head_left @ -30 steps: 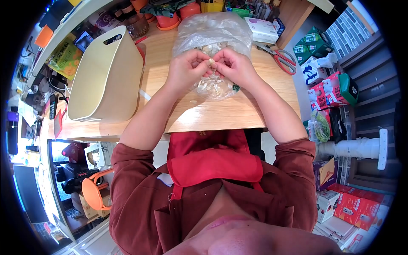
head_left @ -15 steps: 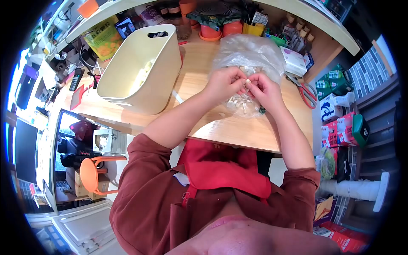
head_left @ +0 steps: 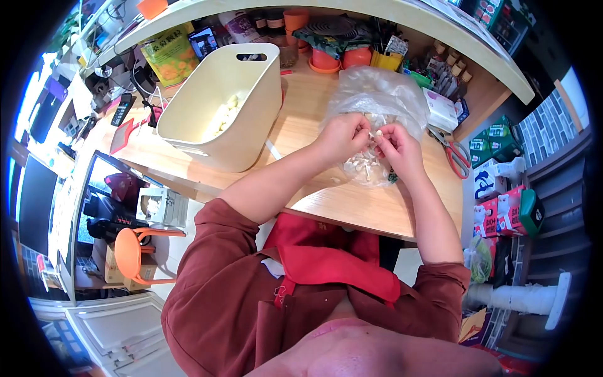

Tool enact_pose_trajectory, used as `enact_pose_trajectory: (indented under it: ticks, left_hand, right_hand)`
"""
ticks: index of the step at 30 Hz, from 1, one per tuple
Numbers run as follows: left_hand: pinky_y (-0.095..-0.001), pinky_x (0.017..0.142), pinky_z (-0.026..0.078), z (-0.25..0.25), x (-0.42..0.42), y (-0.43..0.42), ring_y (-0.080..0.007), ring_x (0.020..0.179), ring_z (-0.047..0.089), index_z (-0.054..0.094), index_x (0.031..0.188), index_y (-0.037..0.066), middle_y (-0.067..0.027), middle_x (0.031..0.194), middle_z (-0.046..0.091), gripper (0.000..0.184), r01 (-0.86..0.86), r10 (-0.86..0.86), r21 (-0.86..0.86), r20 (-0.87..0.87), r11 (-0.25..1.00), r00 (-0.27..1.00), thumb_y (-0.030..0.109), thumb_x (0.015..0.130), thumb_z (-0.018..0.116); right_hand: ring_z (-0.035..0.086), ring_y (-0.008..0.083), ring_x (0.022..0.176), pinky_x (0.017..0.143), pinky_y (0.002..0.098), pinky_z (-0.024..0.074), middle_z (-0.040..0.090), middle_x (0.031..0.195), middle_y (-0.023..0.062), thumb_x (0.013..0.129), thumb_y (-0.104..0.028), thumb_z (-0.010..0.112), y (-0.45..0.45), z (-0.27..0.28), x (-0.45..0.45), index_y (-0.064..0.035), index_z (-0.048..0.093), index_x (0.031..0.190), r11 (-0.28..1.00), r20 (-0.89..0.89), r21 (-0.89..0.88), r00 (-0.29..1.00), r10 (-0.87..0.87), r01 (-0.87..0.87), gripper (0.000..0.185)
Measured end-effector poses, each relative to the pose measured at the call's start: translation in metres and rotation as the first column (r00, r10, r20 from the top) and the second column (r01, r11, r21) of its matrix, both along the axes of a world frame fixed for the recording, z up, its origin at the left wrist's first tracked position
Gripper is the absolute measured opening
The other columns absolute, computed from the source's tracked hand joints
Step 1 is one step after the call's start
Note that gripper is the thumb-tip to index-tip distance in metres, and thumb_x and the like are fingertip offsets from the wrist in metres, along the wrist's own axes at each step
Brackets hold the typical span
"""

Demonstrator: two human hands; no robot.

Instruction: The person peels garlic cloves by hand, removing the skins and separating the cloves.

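My right hand pinches a small pale garlic clove between thumb and fingertips. Close against it, my left hand is closed in a pinch at the clove's other side; the fingers partly hide what they grip. Both hands are above a clear plastic bag on the wooden table. White papery garlic skins and other pale pieces lie in the bag's near part. To the left stands a cream plastic bin with several peeled garlic cloves at its bottom.
Red-handled scissors lie right of the bag, near a white box. Orange pots and bottles line the table's back under a shelf. A red dustpan-like tool lies left of the bin. The wooden table ends before my body.
My fingertips have moved slightly apart around the clove. The whole view has shifted, so the table and bin appear a little lower and further right.
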State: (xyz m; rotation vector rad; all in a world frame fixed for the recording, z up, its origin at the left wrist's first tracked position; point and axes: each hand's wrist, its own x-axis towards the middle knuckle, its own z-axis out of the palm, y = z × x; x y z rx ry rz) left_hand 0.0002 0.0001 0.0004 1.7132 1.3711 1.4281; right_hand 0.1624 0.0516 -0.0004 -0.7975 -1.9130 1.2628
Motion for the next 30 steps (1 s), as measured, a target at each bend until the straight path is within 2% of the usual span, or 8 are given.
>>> enact_pose_trajectory:
  ticks: [5,8,11,14,17,20,23,30]
  left_hand:
    - [-0.0313,0.051,0.047,-0.004,-0.003,0.003,-0.0195,0.053,0.062,0.055,0.076,0.000,-0.0116,0.061,0.059,0.007,-0.039,0.039,0.011,-0.047,0.999,0.998,0.007,0.078,0.055]
    - [-0.0240,0.047,0.046,-0.001,-0.003,0.002,-0.0101,0.053,0.058,0.054,0.081,-0.001,-0.0054,0.065,0.058,0.004,-0.044,0.042,-0.009,-0.120,0.999,0.992,0.003,0.080,0.055]
    - [-0.0242,0.051,0.047,-0.003,-0.005,0.003,-0.0098,0.057,0.058,0.057,0.085,0.000,-0.0071,0.067,0.059,0.006,-0.074,0.090,0.074,-0.236,0.995,0.968,0.003,0.079,0.056]
    - [-0.0236,0.056,0.047,-0.007,-0.003,0.003,-0.0100,0.065,0.059,0.058,0.089,0.000,-0.0063,0.072,0.060,0.011,-0.099,0.117,0.127,-0.148,0.987,0.982,0.004,0.079,0.057]
    - [-0.0218,0.059,0.047,-0.005,-0.002,0.005,-0.0095,0.070,0.059,0.058,0.091,-0.001,-0.0048,0.076,0.061,0.012,0.042,-0.051,0.062,0.151,0.997,0.987,0.003,0.080,0.058]
    - [-0.0225,0.060,0.048,0.005,-0.002,0.002,-0.0097,0.064,0.058,0.058,0.093,-0.001,-0.0046,0.074,0.062,0.015,0.177,-0.150,-0.055,0.328,0.983,0.933,0.007,0.080,0.061]
    - [-0.0212,0.058,0.047,0.007,-0.006,0.001,-0.0088,0.063,0.057,0.058,0.092,-0.002,-0.0064,0.076,0.062,0.014,0.239,-0.172,-0.137,0.380,0.961,0.909,0.006,0.081,0.060]
    - [-0.0206,0.058,0.045,0.007,-0.003,-0.001,-0.0091,0.064,0.056,0.058,0.091,0.000,-0.0053,0.078,0.062,0.011,0.275,-0.162,-0.158,0.505,0.948,0.848,0.004,0.081,0.058]
  right_hand:
    - [0.055,0.0091,0.068,0.057,0.0206,0.0461,0.058,0.081,0.0044,0.087,-0.007,0.053,-0.001,0.003,0.001,-0.0011,0.050,0.096,0.997,-0.109,-0.070,0.994,0.030,-0.038,0.012]
    - [0.055,0.0090,0.069,0.059,0.0205,0.0457,0.058,0.081,0.0045,0.088,-0.008,0.052,-0.002,0.005,0.000,-0.0008,0.050,0.099,0.990,-0.156,-0.118,0.986,0.058,-0.076,0.013]
    - [0.054,0.0084,0.068,0.060,0.0202,0.0450,0.058,0.082,0.0042,0.088,-0.008,0.052,-0.003,0.010,0.000,-0.0011,0.051,0.102,0.979,-0.169,-0.183,0.984,0.063,-0.094,0.016]
    - [0.053,0.0076,0.067,0.060,0.0197,0.0442,0.059,0.082,0.0034,0.088,-0.009,0.052,-0.003,0.013,0.001,-0.0019,0.051,0.102,0.962,-0.181,-0.252,0.982,0.057,-0.102,0.016]
    - [0.053,0.0073,0.067,0.060,0.0192,0.0446,0.058,0.081,0.0027,0.087,-0.010,0.053,-0.002,0.013,0.002,-0.0027,0.052,0.099,0.940,-0.216,-0.317,0.975,0.056,-0.124,0.014]
    - [0.054,0.0073,0.067,0.060,0.0191,0.0453,0.059,0.080,0.0029,0.086,-0.010,0.055,0.001,0.009,0.003,-0.0036,0.052,0.096,0.911,-0.277,-0.372,0.958,0.076,-0.180,0.013]
    - [0.055,0.0077,0.068,0.059,0.0190,0.0460,0.059,0.081,0.0035,0.085,-0.010,0.056,0.002,0.008,0.005,-0.0040,0.052,0.095,0.874,-0.332,-0.421,0.938,0.102,-0.244,0.012]
    - [0.056,0.0086,0.068,0.059,0.0189,0.0477,0.060,0.082,0.0053,0.085,-0.010,0.056,0.004,0.007,0.007,-0.0037,0.052,0.096,0.779,-0.391,-0.546,0.916,0.090,-0.309,0.014]
